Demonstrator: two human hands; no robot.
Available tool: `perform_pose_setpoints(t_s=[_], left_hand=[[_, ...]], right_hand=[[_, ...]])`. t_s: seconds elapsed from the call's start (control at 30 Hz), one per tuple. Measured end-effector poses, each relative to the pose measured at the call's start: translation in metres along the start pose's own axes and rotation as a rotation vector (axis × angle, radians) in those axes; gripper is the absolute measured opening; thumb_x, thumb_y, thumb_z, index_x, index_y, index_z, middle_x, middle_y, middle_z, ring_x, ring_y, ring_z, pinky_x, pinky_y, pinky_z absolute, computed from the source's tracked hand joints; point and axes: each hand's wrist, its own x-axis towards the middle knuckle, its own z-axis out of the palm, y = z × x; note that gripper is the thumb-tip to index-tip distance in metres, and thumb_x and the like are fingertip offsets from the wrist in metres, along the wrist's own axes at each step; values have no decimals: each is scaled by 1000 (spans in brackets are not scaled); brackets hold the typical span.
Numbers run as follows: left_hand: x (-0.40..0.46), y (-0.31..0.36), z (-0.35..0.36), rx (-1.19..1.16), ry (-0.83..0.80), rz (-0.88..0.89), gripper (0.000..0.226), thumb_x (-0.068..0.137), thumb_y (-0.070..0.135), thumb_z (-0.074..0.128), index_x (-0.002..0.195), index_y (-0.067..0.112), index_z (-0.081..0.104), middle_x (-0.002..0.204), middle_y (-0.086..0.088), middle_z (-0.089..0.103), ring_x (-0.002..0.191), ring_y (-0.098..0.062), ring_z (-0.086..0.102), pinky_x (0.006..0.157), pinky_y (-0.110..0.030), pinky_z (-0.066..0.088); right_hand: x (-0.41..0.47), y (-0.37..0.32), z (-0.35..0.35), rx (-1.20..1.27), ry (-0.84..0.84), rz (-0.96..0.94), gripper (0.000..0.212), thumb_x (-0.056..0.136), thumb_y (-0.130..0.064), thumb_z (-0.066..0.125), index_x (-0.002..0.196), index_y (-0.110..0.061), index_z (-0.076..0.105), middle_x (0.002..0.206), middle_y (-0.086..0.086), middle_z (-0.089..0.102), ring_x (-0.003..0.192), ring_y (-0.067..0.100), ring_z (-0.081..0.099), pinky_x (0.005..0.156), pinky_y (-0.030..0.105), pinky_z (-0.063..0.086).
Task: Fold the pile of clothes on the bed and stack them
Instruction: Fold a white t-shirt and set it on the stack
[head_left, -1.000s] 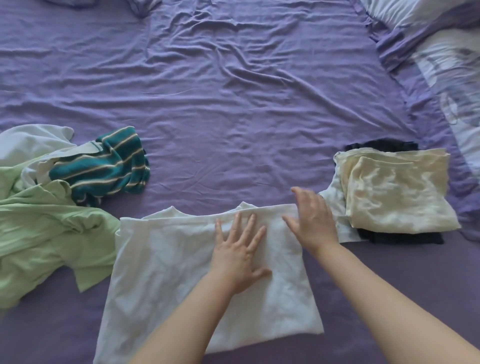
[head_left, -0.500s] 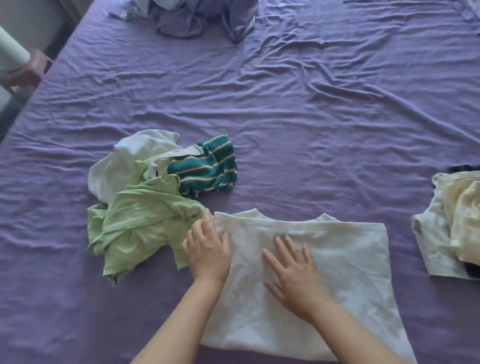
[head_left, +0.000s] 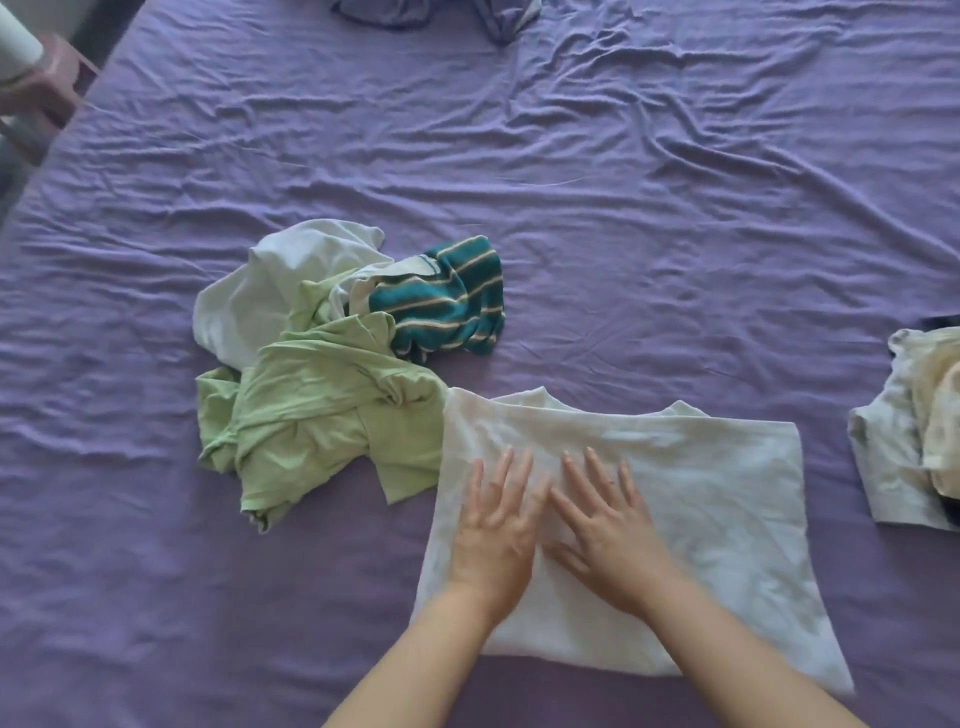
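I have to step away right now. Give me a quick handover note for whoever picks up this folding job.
Left hand and right hand: both flat, fingers straight, pressing on the white shirt, which lies partly folded on the purple bed sheet.
Done: folded stack at the right edge.
Left: finish the white shirt and stack it, then fold the pile at left: green shirt, teal striped garment, pale garment.

no readable text, label, brand, number or sign appears anywhere in the frame, neither on the garments nor on the wrinkled purple cotton bedsheet (head_left: 623, 208) beneath them.
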Motion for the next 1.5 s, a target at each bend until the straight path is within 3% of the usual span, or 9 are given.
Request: perform_pose_setpoints(t_s=[0.2, 0.43, 0.53, 0.67, 0.8, 0.93, 1.2, 1.37, 1.5], left_hand=[[-58, -12, 19, 133, -250, -56, 80, 80, 72, 38, 146, 28, 31, 155, -8, 25, 143, -33, 17, 107, -64, 14], [-49, 7, 11, 142, -349, -146, 92, 72, 78, 34, 144, 21, 31, 152, -18, 28, 141, -35, 21, 109, -61, 10], [-38, 52, 8, 61, -404, -66, 83, 72, 71, 36, 138, 19, 37, 145, -17, 40, 137, -33, 30, 106, -58, 17], [-21, 131, 13, -37, -493, 61, 64, 74, 61, 35, 123, 28, 60, 137, -9, 53, 126, -33, 50, 100, -55, 28], [-6, 178, 5, -282, -511, -114, 63, 77, 54, 25, 116, 23, 65, 136, -5, 54, 128, -28, 48, 102, -54, 36], [9, 176, -14, -753, -503, -387, 49, 96, 42, 32, 127, 14, 58, 131, -5, 57, 128, -21, 46, 104, -27, 32], [14, 137, -34, -1022, -618, -612, 27, 100, 26, 43, 111, 11, 63, 107, -5, 62, 100, -13, 55, 82, -26, 41], [5, 95, -54, -1350, -543, -928, 39, 97, 49, 33, 114, 23, 56, 110, 2, 60, 100, -15, 59, 79, -30, 45], [-13, 56, -62, -1459, -448, -1079, 45, 98, 50, 28, 114, 19, 57, 102, 1, 61, 84, -10, 58, 69, -26, 50]], right_hand=[[-103, 65, 25, 1, 1, 106, 72, 87, -71, 20, 146, -30, 24, 156, 8, 15, 142, 32, 15, 111, 51, 13], [-139, 86, 27, 67, -34, 242, 57, 95, -59, 9, 147, -37, 11, 158, 2, -3, 145, 24, -1, 112, 48, 8], [-142, 80, 23, 181, 55, 435, 52, 97, -53, 8, 146, -37, 14, 156, 6, 11, 145, 23, 0, 110, 49, 13], [-152, 86, 14, 419, 101, 696, 59, 89, -40, 45, 142, -17, 32, 142, 24, 39, 123, 42, 45, 88, 48, 47], [-152, 95, 1, 757, 139, 868, 73, 80, -17, 65, 143, -15, 29, 139, 12, 46, 120, 33, 47, 91, 40, 43], [-141, 93, -17, 961, 89, 933, 63, 70, -24, 63, 129, -21, 42, 109, 10, 64, 102, 33, 58, 85, 42, 47], [-126, 73, -36, 1041, 150, 895, 71, 75, -4, 54, 138, -27, 29, 120, 8, 60, 103, 33, 56, 80, 37, 45], [-95, 11, -67, 789, 78, 585, 74, 85, -10, 49, 147, -32, 15, 139, -4, 45, 117, 24, 50, 78, 34, 43], [-65, -43, -56, 816, -65, 220, 64, 90, -17, 50, 147, -21, 21, 148, 1, 34, 134, 18, 35, 106, 28, 31]])
